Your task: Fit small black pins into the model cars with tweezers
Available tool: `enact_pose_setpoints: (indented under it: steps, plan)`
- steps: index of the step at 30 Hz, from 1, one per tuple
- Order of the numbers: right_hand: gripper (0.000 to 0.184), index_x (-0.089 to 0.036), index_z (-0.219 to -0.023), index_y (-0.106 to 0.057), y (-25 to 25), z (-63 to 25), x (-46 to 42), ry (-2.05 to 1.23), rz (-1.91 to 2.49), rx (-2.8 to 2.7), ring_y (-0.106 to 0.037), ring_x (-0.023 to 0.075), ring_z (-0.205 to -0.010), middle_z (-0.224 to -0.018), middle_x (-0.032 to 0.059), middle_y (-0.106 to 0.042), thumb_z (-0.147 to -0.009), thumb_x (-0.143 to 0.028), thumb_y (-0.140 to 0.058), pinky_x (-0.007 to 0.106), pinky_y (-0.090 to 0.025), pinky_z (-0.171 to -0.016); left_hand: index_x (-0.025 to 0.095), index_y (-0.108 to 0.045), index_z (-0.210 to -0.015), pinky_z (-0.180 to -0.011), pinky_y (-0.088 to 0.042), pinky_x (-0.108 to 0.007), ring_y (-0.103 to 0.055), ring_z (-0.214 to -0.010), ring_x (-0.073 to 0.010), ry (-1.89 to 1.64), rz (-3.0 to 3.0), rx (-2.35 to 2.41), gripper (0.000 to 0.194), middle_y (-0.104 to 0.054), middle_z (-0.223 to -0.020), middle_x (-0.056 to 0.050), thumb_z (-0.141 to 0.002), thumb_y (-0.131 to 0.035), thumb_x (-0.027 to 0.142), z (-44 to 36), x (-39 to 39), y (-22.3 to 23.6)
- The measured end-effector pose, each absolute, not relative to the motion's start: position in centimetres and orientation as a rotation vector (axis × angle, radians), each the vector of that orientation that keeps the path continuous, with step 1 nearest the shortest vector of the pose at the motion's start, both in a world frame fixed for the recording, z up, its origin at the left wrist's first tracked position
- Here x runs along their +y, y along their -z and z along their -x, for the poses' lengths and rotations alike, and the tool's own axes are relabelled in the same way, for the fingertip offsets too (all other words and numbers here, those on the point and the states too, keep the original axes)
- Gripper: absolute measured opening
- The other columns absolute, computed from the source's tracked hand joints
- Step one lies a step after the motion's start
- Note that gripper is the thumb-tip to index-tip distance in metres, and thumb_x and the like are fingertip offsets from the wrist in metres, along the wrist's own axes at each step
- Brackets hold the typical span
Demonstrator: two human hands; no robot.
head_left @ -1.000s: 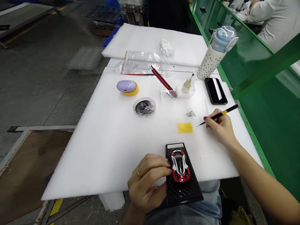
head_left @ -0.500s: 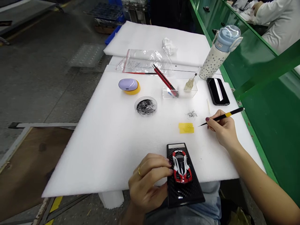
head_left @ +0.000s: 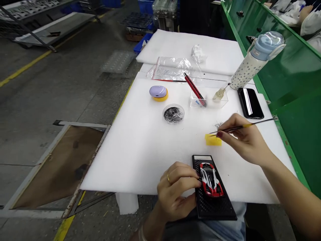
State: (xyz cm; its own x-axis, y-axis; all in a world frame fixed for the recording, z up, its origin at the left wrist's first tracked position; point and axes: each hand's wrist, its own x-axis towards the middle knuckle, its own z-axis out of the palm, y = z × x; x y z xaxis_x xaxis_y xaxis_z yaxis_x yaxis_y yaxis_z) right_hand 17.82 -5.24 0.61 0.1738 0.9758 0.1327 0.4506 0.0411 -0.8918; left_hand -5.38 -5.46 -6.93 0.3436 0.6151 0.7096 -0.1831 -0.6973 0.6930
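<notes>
Head view: model car (head_left: 211, 180) sits beside left hand's fingers (head_left: 197, 178).

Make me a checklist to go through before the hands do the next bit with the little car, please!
1. Left hand holding the black base: ok.
2. Toy car sitting on that base: ok.
3. Right hand holding the tweezers: ok.
4. A tiny black strand pinched in the tips: cannot tell, too small to see.
5. Black strands in the round dish: ok.
6. Little glass bottle closed: not ok, a thin stick pokes out.
</notes>
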Motion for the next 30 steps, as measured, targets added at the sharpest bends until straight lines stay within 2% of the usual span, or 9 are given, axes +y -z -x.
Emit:
enact_pose_setpoints:
  steps: [3, 7, 20, 23, 25, 28, 30]
  plan:
    - [0.02, -0.022, -0.078, -0.059, -1.1, -16.3, -1.9, -0.738, 1.433, -1.686, -0.054, 0.0139, -0.063, -0.069, -0.0003, -0.061, -0.089, -0.033, -0.072, 0.028, -0.043, -0.058, 0.013, -0.066, -0.093, -0.071, -0.057, -0.03, -0.064, -0.081, -0.0149, -1.428, -1.91, 0.389, 0.004, -0.068, -0.088, -0.006, -0.092, -0.064, 0.015, 5.4, -5.4, 6.7]
    - [0.014, -0.022, -0.078, -0.056, 0.0, -15.2, 1.0, -0.713, 1.37, -1.851, -0.054, 0.0135, -0.063, -0.071, -0.0005, -0.063, -0.088, -0.02, -0.065, 0.028, -0.04, -0.058, 0.014, -0.065, -0.091, -0.07, -0.057, -0.029, -0.065, -0.08, -0.0145, -1.412, -1.924, 0.407, 0.009, -0.069, -0.085, -0.005, -0.095, -0.06, 0.02, 5.3, -5.4, 6.5]
    - [0.015, -0.022, -0.078, -0.055, 1.8, -14.4, 1.8, -0.631, 1.385, -1.927, -0.047, 0.0123, -0.057, -0.067, -0.0016, -0.061, -0.089, -0.018, -0.064, 0.028, -0.035, -0.054, 0.014, -0.065, -0.093, -0.075, -0.057, -0.028, -0.065, -0.083, -0.0139, -1.399, -1.894, 0.397, 0.008, -0.068, -0.088, -0.004, -0.093, -0.058, 0.017, 5.4, -5.4, 6.7]
    - [0.019, -0.022, -0.074, -0.054, 2.0, -14.1, 1.7, -0.65, 1.397, -1.878, -0.046, 0.0122, -0.056, -0.065, -0.0015, -0.06, -0.09, -0.023, -0.066, 0.028, -0.035, -0.054, 0.013, -0.065, -0.093, -0.075, -0.057, -0.028, -0.064, -0.083, -0.0137, -1.406, -1.896, 0.397, 0.007, -0.068, -0.088, -0.004, -0.092, -0.058, 0.015, 5.4, -5.4, 6.6]
    - [0.025, -0.022, -0.072, -0.055, 2.0, -14.1, 1.4, -0.69, 1.401, -1.771, -0.047, 0.0127, -0.057, -0.064, -0.0006, -0.061, -0.089, -0.032, -0.07, 0.028, -0.037, -0.053, 0.013, -0.065, -0.092, -0.074, -0.057, -0.028, -0.064, -0.083, -0.0137, -1.415, -1.9, 0.399, 0.007, -0.068, -0.088, -0.004, -0.092, -0.059, 0.014, 5.4, -5.4, 6.7]
    - [0.034, -0.022, -0.073, -0.06, 1.9, -14.9, 0.3, -0.845, 1.399, -1.454, -0.057, 0.0146, -0.06, -0.066, 0.0013, -0.065, -0.083, -0.048, -0.08, 0.029, -0.044, -0.056, 0.014, -0.065, -0.093, -0.074, -0.058, -0.029, -0.065, -0.083, -0.014, -1.41, -1.9, 0.401, 0.006, -0.068, -0.088, -0.004, -0.092, -0.06, 0.015, 5.4, -5.5, 6.7]
    - [0.037, -0.022, -0.073, -0.063, 1.9, -15.9, -1.0, -0.958, 1.383, -1.219, -0.063, 0.0156, -0.063, -0.067, 0.0017, -0.069, -0.077, -0.051, -0.086, 0.029, -0.049, -0.059, 0.014, -0.065, -0.093, -0.073, -0.058, -0.029, -0.065, -0.083, -0.0142, -1.396, -1.904, 0.397, 0.005, -0.069, -0.087, -0.004, -0.092, -0.06, 0.015, 5.5, -5.4, 6.7]
